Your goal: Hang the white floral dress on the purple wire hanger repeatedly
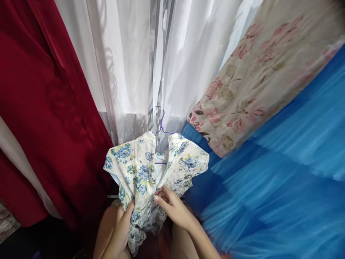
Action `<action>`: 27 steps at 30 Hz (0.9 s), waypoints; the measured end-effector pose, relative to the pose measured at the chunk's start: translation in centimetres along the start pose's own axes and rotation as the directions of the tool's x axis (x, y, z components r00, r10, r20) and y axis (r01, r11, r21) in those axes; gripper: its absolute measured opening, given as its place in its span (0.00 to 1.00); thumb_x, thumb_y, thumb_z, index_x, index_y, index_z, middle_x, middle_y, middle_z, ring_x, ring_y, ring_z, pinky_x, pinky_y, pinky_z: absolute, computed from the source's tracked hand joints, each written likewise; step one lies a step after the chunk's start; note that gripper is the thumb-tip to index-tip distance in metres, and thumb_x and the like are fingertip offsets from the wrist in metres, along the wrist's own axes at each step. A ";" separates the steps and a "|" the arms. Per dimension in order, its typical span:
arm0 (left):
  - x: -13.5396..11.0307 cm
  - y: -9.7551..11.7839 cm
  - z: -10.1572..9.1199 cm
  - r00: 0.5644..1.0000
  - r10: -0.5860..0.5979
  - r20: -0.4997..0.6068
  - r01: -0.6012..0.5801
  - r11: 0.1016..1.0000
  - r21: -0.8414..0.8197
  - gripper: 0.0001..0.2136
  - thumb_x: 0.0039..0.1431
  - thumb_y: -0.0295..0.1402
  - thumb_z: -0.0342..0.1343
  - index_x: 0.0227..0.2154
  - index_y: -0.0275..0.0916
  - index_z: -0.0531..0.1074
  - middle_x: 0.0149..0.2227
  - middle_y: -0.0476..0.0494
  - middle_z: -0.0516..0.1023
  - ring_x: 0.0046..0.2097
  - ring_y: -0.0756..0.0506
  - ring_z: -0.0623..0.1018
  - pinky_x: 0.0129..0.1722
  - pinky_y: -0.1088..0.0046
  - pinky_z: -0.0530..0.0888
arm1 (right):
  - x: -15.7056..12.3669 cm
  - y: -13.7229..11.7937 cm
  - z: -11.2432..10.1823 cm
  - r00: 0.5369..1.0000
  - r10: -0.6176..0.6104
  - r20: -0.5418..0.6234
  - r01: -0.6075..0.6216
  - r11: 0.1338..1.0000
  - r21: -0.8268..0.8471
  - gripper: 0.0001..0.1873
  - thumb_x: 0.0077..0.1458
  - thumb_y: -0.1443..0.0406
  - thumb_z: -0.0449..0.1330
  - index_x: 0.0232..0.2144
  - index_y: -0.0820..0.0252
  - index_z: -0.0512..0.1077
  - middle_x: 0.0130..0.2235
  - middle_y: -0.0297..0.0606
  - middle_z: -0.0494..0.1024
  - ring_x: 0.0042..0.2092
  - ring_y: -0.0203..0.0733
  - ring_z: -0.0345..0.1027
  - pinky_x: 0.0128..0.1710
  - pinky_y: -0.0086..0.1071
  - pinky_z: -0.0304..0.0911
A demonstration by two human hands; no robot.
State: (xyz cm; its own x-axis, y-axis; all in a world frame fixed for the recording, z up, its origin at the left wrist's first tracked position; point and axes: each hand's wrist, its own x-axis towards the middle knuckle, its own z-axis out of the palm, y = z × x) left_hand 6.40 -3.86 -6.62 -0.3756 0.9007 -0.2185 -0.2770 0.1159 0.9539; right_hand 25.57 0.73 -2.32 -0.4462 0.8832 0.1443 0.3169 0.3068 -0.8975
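A small white dress with blue and yellow flowers (145, 169) hangs on a purple hanger (162, 124) hooked at a silver pole. My left hand (121, 225) grips the dress's lower left part, fingers curled into the cloth. My right hand (172, 207) pinches the fabric at the dress's middle front, fingers closed on it. Both hands are low in the frame, close together under the neckline.
A red garment (45, 108) hangs at the left. White sheer curtains (124, 64) fill the back. A beige cloth with pink flowers (258, 79) and a blue tulle fabric (283, 187) hang at the right, close beside the dress.
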 end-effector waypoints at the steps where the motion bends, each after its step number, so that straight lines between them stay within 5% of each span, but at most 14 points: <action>1: -0.2 0.4 0.2 0.999 -0.026 0.025 0.027 0.999 -0.028 0.18 0.55 0.43 0.58 0.48 0.43 0.73 0.51 0.41 0.79 0.58 0.36 0.74 0.53 0.62 0.75 | 0.8 -0.5 0.0 0.999 0.008 0.037 -0.008 1.000 0.002 0.15 0.63 0.54 0.56 0.34 0.60 0.70 0.29 0.35 0.77 0.32 0.41 0.70 0.34 0.32 0.63; 4: -0.6 0.1 0.1 0.999 -0.026 0.047 0.029 0.997 -0.068 0.19 0.57 0.43 0.57 0.50 0.44 0.70 0.54 0.41 0.76 0.61 0.37 0.71 0.58 0.63 0.71 | 2.2 -1.2 0.1 0.996 -0.010 0.092 0.004 0.998 0.060 0.20 0.66 0.53 0.52 0.27 0.60 0.68 0.25 0.34 0.76 0.29 0.39 0.68 0.34 0.32 0.61; 6: -0.8 -1.2 -0.2 0.995 0.081 -0.051 -0.083 0.996 -0.035 0.23 0.58 0.44 0.56 0.55 0.45 0.65 0.58 0.40 0.72 0.62 0.37 0.69 0.60 0.60 0.69 | 2.0 -0.6 0.8 0.998 0.001 0.063 -0.012 0.984 0.180 0.21 0.64 0.51 0.53 0.27 0.59 0.68 0.23 0.33 0.73 0.26 0.37 0.65 0.30 0.30 0.58; 9: -1.2 -3.6 -0.5 0.879 0.369 -0.301 -0.326 0.927 0.184 0.29 0.55 0.44 0.60 0.59 0.52 0.59 0.63 0.41 0.65 0.64 0.35 0.66 0.62 0.56 0.66 | 0.3 1.2 2.3 0.994 0.104 -0.037 -0.083 0.926 0.369 0.23 0.60 0.47 0.57 0.24 0.59 0.67 0.18 0.30 0.69 0.21 0.34 0.55 0.24 0.29 0.50; 10: -1.4 -4.3 -0.4 0.841 0.452 -0.297 -0.380 0.884 0.272 0.28 0.54 0.44 0.61 0.58 0.54 0.61 0.62 0.42 0.66 0.64 0.34 0.66 0.62 0.55 0.66 | -0.5 1.6 2.8 0.988 0.140 -0.069 -0.099 0.904 0.416 0.24 0.59 0.47 0.58 0.23 0.58 0.66 0.17 0.30 0.68 0.20 0.33 0.53 0.23 0.28 0.47; 12: -1.6 -5.0 0.1 0.851 0.516 -0.102 -0.447 0.812 0.376 0.22 0.54 0.42 0.61 0.53 0.53 0.68 0.56 0.42 0.71 0.61 0.34 0.69 0.60 0.55 0.68 | -1.9 1.7 3.6 0.977 0.189 -0.096 -0.119 0.864 0.488 0.24 0.56 0.47 0.60 0.21 0.58 0.64 0.16 0.28 0.65 0.19 0.32 0.50 0.22 0.28 0.44; 14: -1.5 -5.0 1.0 0.873 0.451 0.186 -0.487 0.783 0.386 0.14 0.57 0.38 0.58 0.47 0.49 0.72 0.49 0.40 0.76 0.55 0.35 0.74 0.56 0.56 0.70 | -3.0 1.0 4.1 0.972 0.221 -0.076 -0.146 0.830 0.538 0.25 0.55 0.46 0.62 0.21 0.58 0.64 0.15 0.27 0.64 0.18 0.31 0.49 0.21 0.28 0.44; 16: -1.4 -4.6 2.3 0.847 0.381 0.370 -0.512 0.771 0.379 0.10 0.61 0.35 0.54 0.44 0.45 0.72 0.45 0.40 0.78 0.50 0.38 0.77 0.51 0.59 0.72 | -3.5 0.0 3.9 0.969 0.241 -0.052 -0.171 0.810 0.561 0.25 0.54 0.46 0.62 0.21 0.59 0.65 0.14 0.27 0.64 0.16 0.30 0.50 0.20 0.27 0.44; 22: -1.5 -2.7 5.2 0.755 0.384 0.531 -0.634 0.632 0.445 0.02 0.60 0.30 0.52 0.32 0.43 0.67 0.34 0.42 0.76 0.40 0.40 0.76 0.42 0.65 0.70 | -2.9 -0.9 -0.4 0.956 0.289 -0.040 -0.220 0.803 0.554 0.19 0.54 0.52 0.64 0.26 0.63 0.73 0.14 0.29 0.67 0.16 0.29 0.50 0.19 0.26 0.42; 27: -2.1 -0.4 6.1 0.754 0.214 0.621 -0.649 0.392 0.652 0.07 0.51 0.22 0.51 0.29 0.41 0.66 0.31 0.43 0.75 0.36 0.40 0.76 0.38 0.66 0.67 | 3.2 -4.0 -5.2 0.960 0.223 -0.167 -0.111 0.856 0.505 0.17 0.51 0.54 0.65 0.25 0.64 0.76 0.14 0.27 0.63 0.17 0.29 0.45 0.18 0.28 0.38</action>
State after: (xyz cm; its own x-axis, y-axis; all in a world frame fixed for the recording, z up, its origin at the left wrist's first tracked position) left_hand 12.68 -3.25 -5.34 0.2073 0.9638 0.1674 0.7120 -0.2660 0.6499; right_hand 27.22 4.13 3.83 -0.2181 0.9759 0.0082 -0.1014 -0.0143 -0.9947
